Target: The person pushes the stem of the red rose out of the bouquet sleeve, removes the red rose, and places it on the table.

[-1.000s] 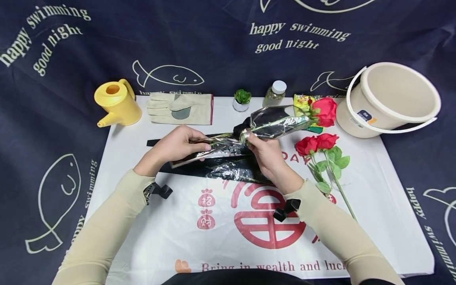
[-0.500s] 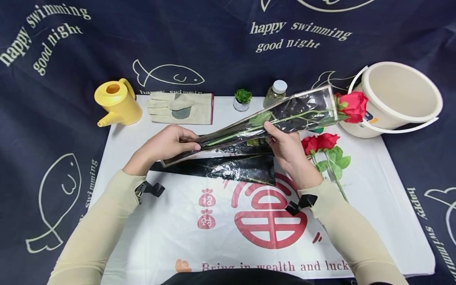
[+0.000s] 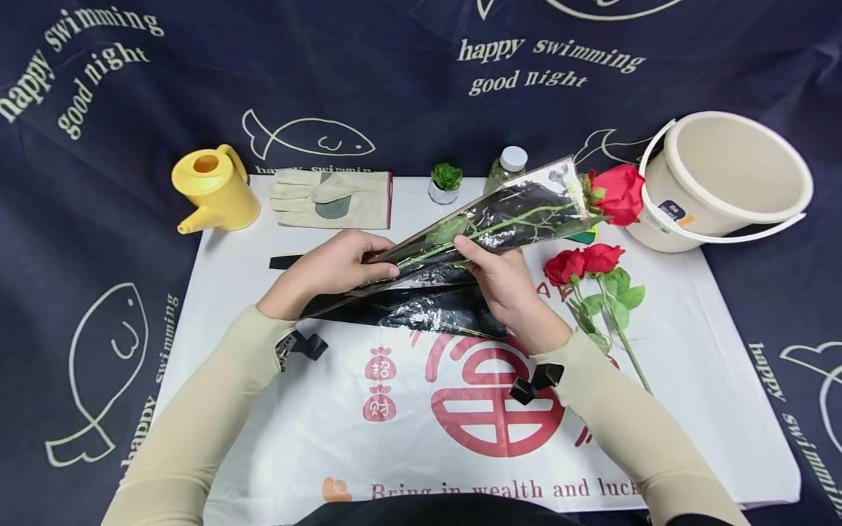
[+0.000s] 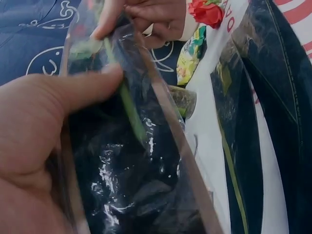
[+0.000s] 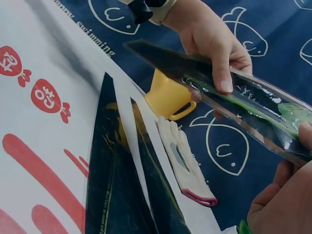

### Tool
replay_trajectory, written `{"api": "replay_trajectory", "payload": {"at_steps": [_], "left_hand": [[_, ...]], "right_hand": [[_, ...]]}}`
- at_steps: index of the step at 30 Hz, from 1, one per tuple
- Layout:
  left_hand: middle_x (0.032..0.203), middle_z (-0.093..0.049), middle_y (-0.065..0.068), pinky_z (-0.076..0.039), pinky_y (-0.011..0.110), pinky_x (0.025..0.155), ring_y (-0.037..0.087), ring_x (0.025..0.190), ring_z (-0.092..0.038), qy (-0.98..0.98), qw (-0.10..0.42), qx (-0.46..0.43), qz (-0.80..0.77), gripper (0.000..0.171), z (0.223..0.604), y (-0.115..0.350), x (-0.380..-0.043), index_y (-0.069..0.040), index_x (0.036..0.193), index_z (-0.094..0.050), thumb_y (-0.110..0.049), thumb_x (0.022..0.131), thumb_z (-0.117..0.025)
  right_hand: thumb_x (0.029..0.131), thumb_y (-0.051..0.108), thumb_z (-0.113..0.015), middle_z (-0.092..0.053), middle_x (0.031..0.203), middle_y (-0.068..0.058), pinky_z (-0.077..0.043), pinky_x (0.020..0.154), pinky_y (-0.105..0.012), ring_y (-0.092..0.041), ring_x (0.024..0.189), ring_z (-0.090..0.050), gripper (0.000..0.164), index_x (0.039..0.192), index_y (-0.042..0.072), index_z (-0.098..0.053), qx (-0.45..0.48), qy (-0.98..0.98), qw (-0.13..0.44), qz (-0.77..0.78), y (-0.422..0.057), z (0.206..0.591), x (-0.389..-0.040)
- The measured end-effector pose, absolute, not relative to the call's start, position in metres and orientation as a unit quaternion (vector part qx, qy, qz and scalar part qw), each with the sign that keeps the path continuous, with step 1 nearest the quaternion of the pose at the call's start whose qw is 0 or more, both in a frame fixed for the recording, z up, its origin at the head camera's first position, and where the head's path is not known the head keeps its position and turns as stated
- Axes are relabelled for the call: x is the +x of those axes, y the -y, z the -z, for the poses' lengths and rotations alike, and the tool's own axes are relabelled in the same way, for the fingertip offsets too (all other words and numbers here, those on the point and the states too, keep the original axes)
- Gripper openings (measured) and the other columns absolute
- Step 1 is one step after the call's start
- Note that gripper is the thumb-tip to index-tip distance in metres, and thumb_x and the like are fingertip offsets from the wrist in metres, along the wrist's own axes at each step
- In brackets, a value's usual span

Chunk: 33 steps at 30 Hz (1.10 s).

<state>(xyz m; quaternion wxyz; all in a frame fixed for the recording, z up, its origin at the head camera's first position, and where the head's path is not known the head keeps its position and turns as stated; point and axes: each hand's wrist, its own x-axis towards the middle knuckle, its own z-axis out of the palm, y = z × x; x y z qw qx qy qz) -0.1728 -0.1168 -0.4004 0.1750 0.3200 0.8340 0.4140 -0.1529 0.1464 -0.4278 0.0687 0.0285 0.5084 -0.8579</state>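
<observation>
A red artificial rose (image 3: pixel 617 194) sticks out of the wide end of a black and clear flower sleeve (image 3: pixel 526 204); its green stem shows through the film. My left hand (image 3: pixel 342 263) grips the narrow part of the sleeve, thumb on top, as the right wrist view also shows. Nearer the bloom, my right hand (image 3: pixel 506 292) holds the sleeve with its thumb (image 3: pixel 470 248) laid over the film. Beneath, more black sleeves (image 3: pixel 421 310) lie on the table. Two loose red roses (image 3: pixel 584 264) with leaves lie to the right of my right hand.
A yellow watering can (image 3: pixel 217 190), work gloves (image 3: pixel 332 199), a small potted plant (image 3: pixel 445 183) and a white-capped jar (image 3: pixel 508 168) line the back of the white table. At the back right stands a beige bucket (image 3: pixel 677 197), near a partly covered colourful packet (image 3: pixel 584 235).
The film, gathered around the stem a second ago, now lies smooth along it. The rose and both hands first moved right, then back left a little.
</observation>
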Motion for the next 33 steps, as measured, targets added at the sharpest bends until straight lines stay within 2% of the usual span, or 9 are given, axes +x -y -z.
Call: {"api": "replay_trajectory", "payload": {"at_steps": [4,14,17,19,22,25,29,33], "left_hand": [[0.073,-0.061,-0.003,-0.037,0.029,0.057,0.011,0.056,-0.043,-0.837,0.177,0.318,-0.409,0.011,0.397,0.117,-0.172,-0.017,0.09,-0.069,-0.026,0.091,-0.063],[0.072,-0.059,0.001,-0.038,0.03,0.058,0.012,0.054,-0.043,-0.842,0.177,0.306,-0.409,0.013,0.4,0.128,-0.172,-0.014,0.089,-0.068,-0.024,0.093,-0.06],[0.072,-0.059,0.003,-0.037,0.03,0.058,0.013,0.054,-0.042,-0.841,0.175,0.31,-0.408,0.014,0.401,0.126,-0.172,-0.013,0.09,-0.068,-0.023,0.093,-0.06],[0.076,-0.061,0.0,-0.04,0.029,0.062,0.011,0.06,-0.048,-0.843,0.168,0.312,-0.405,0.012,0.401,0.123,-0.172,-0.013,0.093,-0.069,-0.022,0.093,-0.061],[0.09,-0.066,-0.006,-0.043,0.028,0.075,0.007,0.08,-0.057,-0.848,0.156,0.31,-0.4,0.012,0.401,0.12,-0.173,-0.015,0.1,-0.07,-0.018,0.091,-0.063],[0.102,-0.066,-0.007,-0.042,0.029,0.086,0.008,0.098,-0.057,-0.85,0.151,0.307,-0.4,0.018,0.401,0.117,-0.174,-0.014,0.106,-0.07,-0.012,0.09,-0.063],[0.106,-0.065,-0.003,-0.041,0.03,0.089,0.011,0.103,-0.056,-0.849,0.156,0.303,-0.404,0.028,0.401,0.117,-0.174,-0.011,0.11,-0.069,0.0,0.086,-0.06],[0.106,-0.066,-0.001,-0.042,0.03,0.082,0.011,0.099,-0.056,-0.851,0.155,0.298,-0.403,0.038,0.401,0.116,-0.174,-0.009,0.112,-0.068,0.008,0.081,-0.054]], "right_hand": [[0.078,0.001,-0.074,-0.058,0.111,-0.008,-0.045,0.077,-0.031,-0.018,0.093,-0.056,0.049,0.122,0.01,-0.053,0.02,-0.496,0.068,0.865,-0.147,0.427,-0.154],[0.077,0.005,-0.076,-0.057,0.116,-0.01,-0.047,0.079,-0.032,-0.02,0.094,-0.06,0.053,0.124,0.008,-0.052,0.055,-0.452,0.016,0.89,-0.164,0.424,-0.162],[0.078,0.004,-0.075,-0.058,0.111,-0.009,-0.047,0.074,-0.029,-0.017,0.088,-0.06,0.048,0.121,0.008,-0.053,0.059,-0.452,0.009,0.89,-0.162,0.425,-0.161],[0.078,0.004,-0.076,-0.058,0.104,-0.008,-0.045,0.069,-0.028,-0.016,0.081,-0.058,0.043,0.115,0.007,-0.055,0.068,-0.454,0.009,0.889,-0.159,0.427,-0.16],[0.076,0.005,-0.077,-0.059,0.094,-0.005,-0.04,0.064,-0.027,-0.014,0.071,-0.053,0.036,0.106,0.007,-0.058,0.078,-0.463,0.022,0.882,-0.154,0.43,-0.157],[0.077,0.004,-0.077,-0.06,0.091,-0.004,-0.039,0.063,-0.027,-0.015,0.07,-0.052,0.032,0.103,0.007,-0.059,0.076,-0.468,0.033,0.88,-0.149,0.432,-0.153],[0.08,0.002,-0.073,-0.06,0.092,-0.004,-0.038,0.063,-0.027,-0.015,0.071,-0.052,0.029,0.105,0.007,-0.059,0.06,-0.468,0.039,0.881,-0.142,0.434,-0.151],[0.082,0.001,-0.071,-0.058,0.093,-0.003,-0.038,0.065,-0.028,-0.015,0.071,-0.05,0.028,0.105,0.009,-0.058,0.056,-0.481,0.053,0.873,-0.134,0.434,-0.149]]}}
